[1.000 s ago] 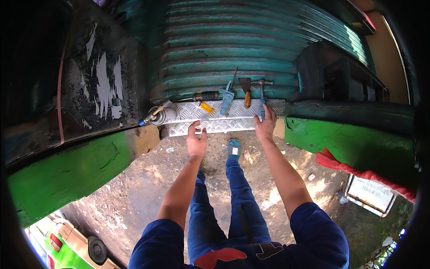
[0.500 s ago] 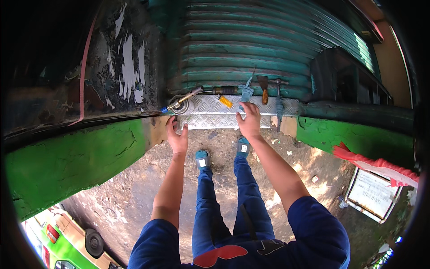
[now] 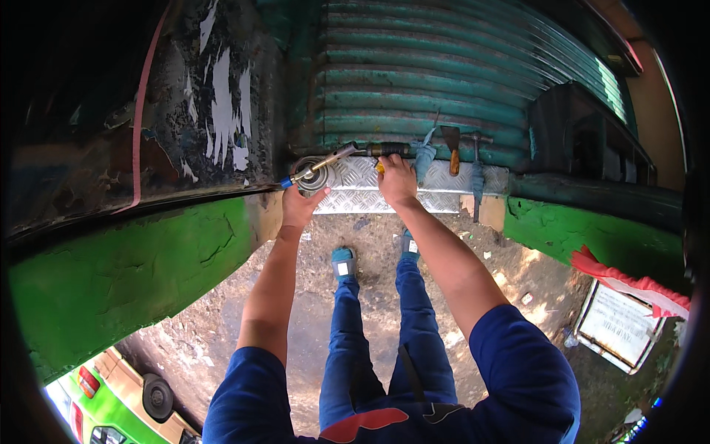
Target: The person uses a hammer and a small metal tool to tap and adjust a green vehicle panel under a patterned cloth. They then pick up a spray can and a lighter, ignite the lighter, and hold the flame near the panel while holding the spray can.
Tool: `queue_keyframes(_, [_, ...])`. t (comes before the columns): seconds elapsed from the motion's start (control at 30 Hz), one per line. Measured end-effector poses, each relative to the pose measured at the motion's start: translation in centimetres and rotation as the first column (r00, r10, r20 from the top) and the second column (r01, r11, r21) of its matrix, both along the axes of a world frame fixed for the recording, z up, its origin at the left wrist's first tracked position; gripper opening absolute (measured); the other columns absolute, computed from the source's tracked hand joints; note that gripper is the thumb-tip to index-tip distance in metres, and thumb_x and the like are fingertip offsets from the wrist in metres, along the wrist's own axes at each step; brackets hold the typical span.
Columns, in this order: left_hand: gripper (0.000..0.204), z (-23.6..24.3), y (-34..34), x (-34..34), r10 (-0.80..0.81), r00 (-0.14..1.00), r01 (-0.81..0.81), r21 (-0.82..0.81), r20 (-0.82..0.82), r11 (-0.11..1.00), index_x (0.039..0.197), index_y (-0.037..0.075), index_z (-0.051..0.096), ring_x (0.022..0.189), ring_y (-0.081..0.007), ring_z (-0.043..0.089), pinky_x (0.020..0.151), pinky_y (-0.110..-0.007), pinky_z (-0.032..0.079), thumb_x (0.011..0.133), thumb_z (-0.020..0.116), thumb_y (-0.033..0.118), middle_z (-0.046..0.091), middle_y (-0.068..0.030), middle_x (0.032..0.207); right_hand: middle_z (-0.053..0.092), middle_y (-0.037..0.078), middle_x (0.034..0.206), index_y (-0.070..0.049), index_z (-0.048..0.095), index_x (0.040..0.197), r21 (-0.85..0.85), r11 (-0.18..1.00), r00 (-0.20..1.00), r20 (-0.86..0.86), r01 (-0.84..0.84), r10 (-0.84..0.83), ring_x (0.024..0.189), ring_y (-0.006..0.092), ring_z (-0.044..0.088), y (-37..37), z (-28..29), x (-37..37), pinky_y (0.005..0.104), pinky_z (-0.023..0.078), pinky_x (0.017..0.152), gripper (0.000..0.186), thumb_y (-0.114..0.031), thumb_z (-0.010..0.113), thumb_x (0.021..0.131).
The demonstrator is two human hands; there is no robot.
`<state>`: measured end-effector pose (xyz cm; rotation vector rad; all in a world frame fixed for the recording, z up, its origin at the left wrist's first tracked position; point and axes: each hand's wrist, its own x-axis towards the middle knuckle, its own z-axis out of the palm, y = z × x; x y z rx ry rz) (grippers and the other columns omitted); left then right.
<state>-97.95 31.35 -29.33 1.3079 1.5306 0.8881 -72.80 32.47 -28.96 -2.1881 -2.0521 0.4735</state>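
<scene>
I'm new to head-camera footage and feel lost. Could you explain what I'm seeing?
There's no machine, just a person's bare left hand and right hand, filmed from a wide camera on their head looking down, so straight edges bend. On or across the patterned metal plate lie, left to right, a canister with a torch head, a yellow item, a blue-wrapped pointed tool, a scraper and a T-shaped tool. The left hand is at the canister; the right partly covers the yellow item. How firmly either holds is unclear.
</scene>
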Motion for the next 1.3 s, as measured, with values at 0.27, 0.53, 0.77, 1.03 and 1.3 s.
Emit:
queue_keyframes(0.27, [0.057,2.7,1.2,-0.9,-0.254,0.962,0.233,-0.186,-0.101,0.955,0.114,0.0,0.057,0.096,-0.0198,0.066,0.087,-0.033,0.052,0.069,0.087,0.016,0.069,-0.0124,0.109,0.061,0.012,0.106,-0.008,0.063,0.115,0.097,0.994,0.944,-0.33,0.054,-0.019,0.101,0.032,0.061,-1.8,2.7,1.5,0.0423,0.049,0.087,0.034,-0.012,0.069,0.082])
queue_keyframes(0.53, [0.08,11.2,-4.2,2.1,-0.259,0.948,0.26,-0.019,-0.184,0.965,0.124,0.003,0.043,0.102,-0.0358,0.066,0.086,-0.042,0.053,0.062,0.088,0.025,0.065,-0.0215,0.11,0.063,0.014,0.103,-0.004,0.062,0.112,0.102,0.947,0.789,-0.584,0.305,-0.191,0.095,0.0294,0.065,-14.2,14.0,7.5,0.0372,0.053,0.082,0.033,-0.004,0.07,0.08])
queue_keyframes(0.77, [0.095,20.0,-12.6,6.4,-0.607,0.793,0.61,0.072,-0.061,0.789,0.139,0.007,0.041,0.11,-0.0376,0.063,0.092,-0.045,0.052,0.061,0.09,0.034,0.064,-0.0206,0.118,0.066,0.013,0.105,-0.001,0.059,0.114,0.059,0.835,0.643,-0.668,0.547,-0.375,0.094,0.024,0.067,-27.4,25.3,10.4,0.0339,0.054,0.082,0.034,0.0,0.064,0.08])
queue_keyframes(1.03, [0.102,24.9,-18.6,13.4,-0.782,0.622,0.774,0.119,0.042,0.622,0.144,0.002,0.036,0.123,-0.0348,0.057,0.101,-0.04,0.047,0.063,0.092,0.03,0.058,-0.0202,0.132,0.065,0.013,0.107,0.0,0.05,0.12,-0.012,0.642,0.293,-0.884,0.767,-0.366,0.099,0.0181,0.067,-36.8,32.2,14.1,0.0299,0.054,0.08,0.038,0.004,0.055,0.083])
queue_keyframes(1.3, [0.089,30.5,-22.7,24.6,-0.895,0.407,0.83,0.335,0.182,0.446,0.137,-0.003,0.039,0.117,-0.0223,0.056,0.102,-0.036,0.045,0.067,0.089,0.021,0.057,-0.0152,0.124,0.062,0.008,0.101,-0.002,0.047,0.118,0.049,0.514,0.174,-0.965,0.857,-0.198,0.095,0.0149,0.062,-45.4,37.2,21.2,0.0288,0.049,0.085,0.033,0.005,0.053,0.086])
